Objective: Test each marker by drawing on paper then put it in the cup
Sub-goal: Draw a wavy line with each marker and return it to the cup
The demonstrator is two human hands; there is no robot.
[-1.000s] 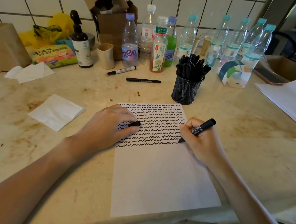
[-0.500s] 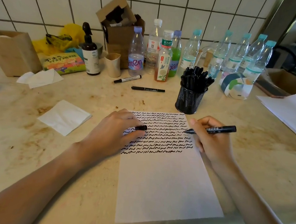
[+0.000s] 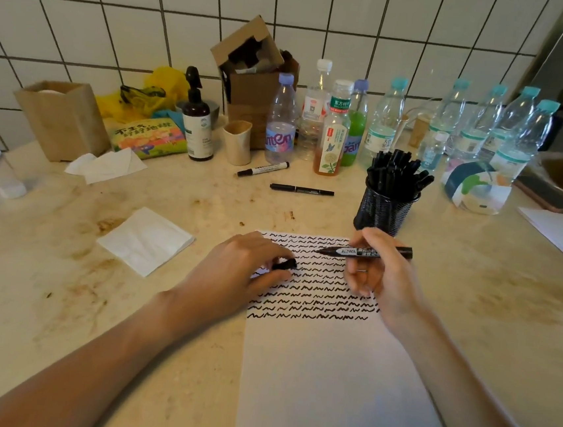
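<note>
Marker (image 3: 365, 252) in my right hand (image 3: 384, 278), gripped by thumb and fingers, now lifted off paper (image 3: 336, 384), tip level, pointing left toward cap (image 3: 284, 264) pinched in my left hand (image 3: 240, 271). A second ago tip was down at end of last squiggle row; stroke done, so test passed, recap next, I judge. Barrel label white, text too blurred to read. Farther: mesh cup (image 3: 384, 206) full of black markers. Two loose markers (image 3: 301, 189) beyond. Back row: bottle (image 3: 281, 123) reads "anten".

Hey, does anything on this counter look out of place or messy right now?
Yes: two markers, one white and one black, lie loose on the counter, outside the mesh cup. Brown stains blotch the counter.
</note>
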